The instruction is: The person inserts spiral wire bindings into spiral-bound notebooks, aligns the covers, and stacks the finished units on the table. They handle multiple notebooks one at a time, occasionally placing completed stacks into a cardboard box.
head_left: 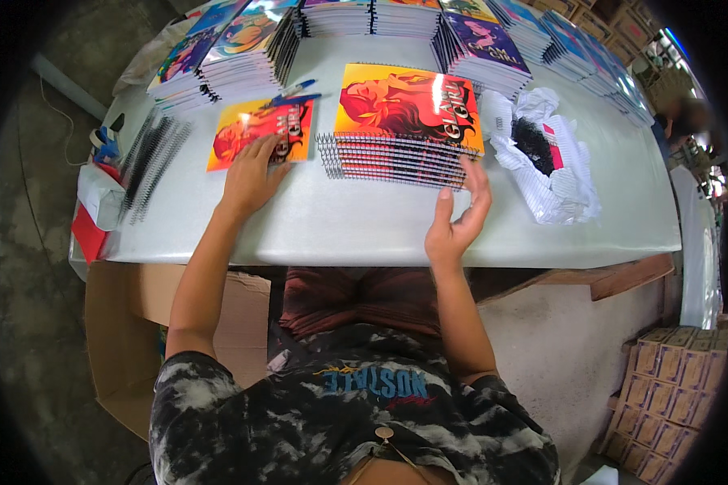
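My left hand (pixel 255 176) lies with its fingers stretched over a single orange and red printed notebook cover (pixel 226 141), which rests on the table to the left. To its right stands a stack of spiral-bound notebooks (pixel 388 101) with the same orange picture on top, their wire coils facing me. Beside the stack's near right corner is my right hand (pixel 461 218), thumb and fingers apart. Its fingertips reach the edge of the stack; whether they press on it I cannot tell. A pair of blue pens (pixel 293 94) lies at the cover's far edge.
Loose black wire coils (pixel 150 162) lie at the left. A crumpled white wrapper (pixel 562 182) holding black bits (pixel 530 145) is at the right. More notebook stacks (pixel 481 52) line the table's far side. Below stand an open cardboard box (pixel 109 323) and, lower right, stacked cartons (pixel 663 388).
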